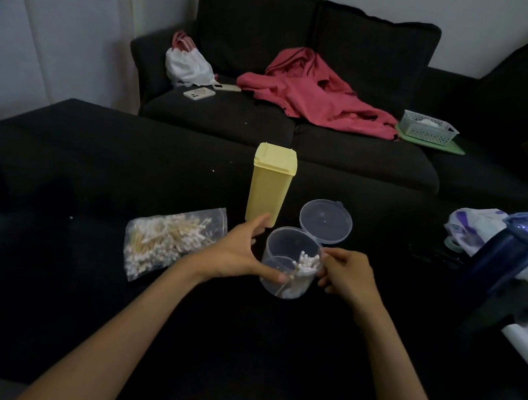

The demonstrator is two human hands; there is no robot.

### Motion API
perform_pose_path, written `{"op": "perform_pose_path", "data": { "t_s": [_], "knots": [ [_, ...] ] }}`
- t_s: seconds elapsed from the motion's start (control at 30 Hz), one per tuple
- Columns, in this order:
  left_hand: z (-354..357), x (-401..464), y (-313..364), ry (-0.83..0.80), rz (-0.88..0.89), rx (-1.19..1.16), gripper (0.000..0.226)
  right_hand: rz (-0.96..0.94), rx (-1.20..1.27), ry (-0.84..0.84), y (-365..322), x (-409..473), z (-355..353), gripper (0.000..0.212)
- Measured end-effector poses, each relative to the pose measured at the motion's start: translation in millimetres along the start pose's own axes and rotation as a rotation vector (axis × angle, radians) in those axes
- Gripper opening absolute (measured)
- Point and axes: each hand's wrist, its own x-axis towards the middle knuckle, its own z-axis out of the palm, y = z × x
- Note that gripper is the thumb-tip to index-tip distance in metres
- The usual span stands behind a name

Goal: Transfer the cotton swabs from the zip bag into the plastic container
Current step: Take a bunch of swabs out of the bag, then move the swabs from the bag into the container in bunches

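Observation:
A clear round plastic container (278, 246) stands on the black surface with its hinged lid (325, 221) flipped open behind it. A bunch of cotton swabs (307, 265) stands inside it, at its right side. My left hand (241, 252) grips the container from the left, thumb across its front. My right hand (349, 271) is at the container's right rim, fingers curled; whether they pinch a swab there is too small to tell. The zip bag (171, 240), with many swabs in it, lies flat to the left.
A tall yellow lidded box (270, 184) stands just behind the container. At the right edge are a dark blue bottle (507, 260), a plastic bag and a white roll. A dark sofa behind holds a red garment (312, 94), phones and a white basket.

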Motion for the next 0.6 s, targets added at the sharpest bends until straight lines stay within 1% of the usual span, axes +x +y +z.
{"op": "perform_pose_path", "data": {
  "t_s": [0.03,0.07,0.1,0.13,0.17,0.2,0.23,0.27,0.3,0.33,0.37,0.4,0.5,0.6],
  "knots": [
    [-7,-3,3,0.026,0.001,-0.003,0.108,0.005,0.002,0.021,0,1,1,0.016],
    [-13,-6,5,0.069,0.013,-0.007,0.100,0.011,0.002,0.034,1,2,1,0.016],
    [-20,-10,5,0.139,0.041,0.004,0.088,0.016,0.001,0.038,2,2,2,0.017],
    [-26,-14,4,0.242,0.074,0.064,0.076,0.020,-0.002,0.041,2,3,3,0.018],
    [-32,-18,0,0.370,0.094,0.183,0.066,0.025,-0.005,0.043,3,3,3,0.018],
    [-37,-24,-5,0.487,0.090,0.352,0.060,0.036,-0.011,0.047,3,3,2,0.019],
    [-40,-28,-12,0.557,0.059,0.537,0.058,0.054,-0.025,0.059,2,2,1,0.021],
    [-44,-32,-20,0.566,-0.005,0.697,0.060,0.073,-0.060,0.083,0,0,-1,0.023],
    [-47,-35,-29,0.524,-0.093,0.808,0.063,0.091,-0.116,0.119,-2,-2,-4,0.027],
    [-48,-39,-38,0.466,-0.177,0.872,0.066,0.093,-0.173,0.152,-5,-5,-6,0.030],
    [-48,-43,-47,0.415,-0.216,0.905,0.065,0.068,-0.199,0.171,-8,-8,-7,0.031],
    [-49,-47,-54,0.381,-0.197,0.923,0.061,0.024,-0.192,0.165,-11,-13,-7,0.028],
    [-54,-60,-64,0.340,-0.047,0.892,0.049,-0.104,-0.157,0.077,-23,-30,5,0.018],
    [-62,-77,-62,0.243,-0.016,0.768,0.048,-0.146,-0.146,-0.126,-29,-48,28,0.016]
  ]
}}
